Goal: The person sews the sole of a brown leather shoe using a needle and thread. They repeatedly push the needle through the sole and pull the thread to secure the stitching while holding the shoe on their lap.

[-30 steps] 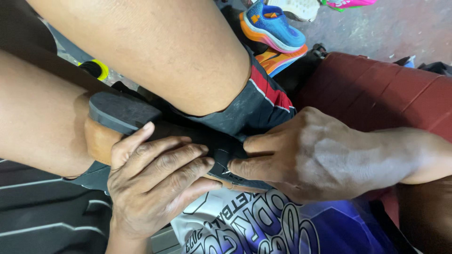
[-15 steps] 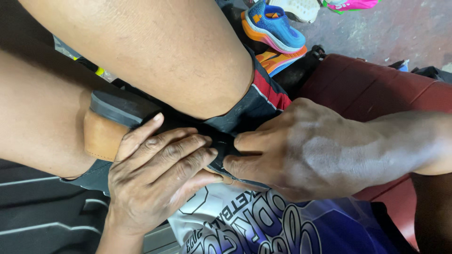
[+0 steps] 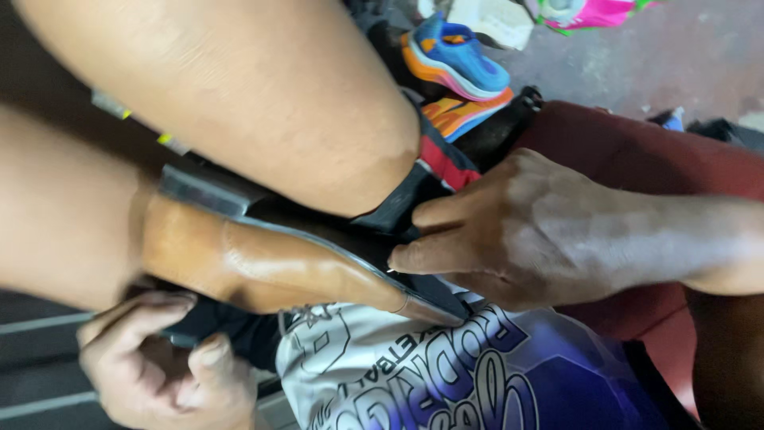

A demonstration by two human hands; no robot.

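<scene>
- A glossy tan leather shoe with a dark sole (image 3: 278, 267) lies wedged between the person's bare thighs, toe pointing toward the lower right.
- The right hand (image 3: 533, 231) rests by the shoe's toe, fingers curled against the sole edge; whether its grip closes on the shoe, I cannot tell.
- The left hand (image 3: 159, 362) sits just below the heel, fingers loosely curled and holding nothing.
- Blue-and-orange sneakers (image 3: 454, 68) lie on the floor beyond.

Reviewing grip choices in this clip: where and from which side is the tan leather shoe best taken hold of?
Probably the tan shoe at its bare middle upper, from below, where the left hand waits. The heel is wedged between the legs and the right hand covers the toe end.
</scene>
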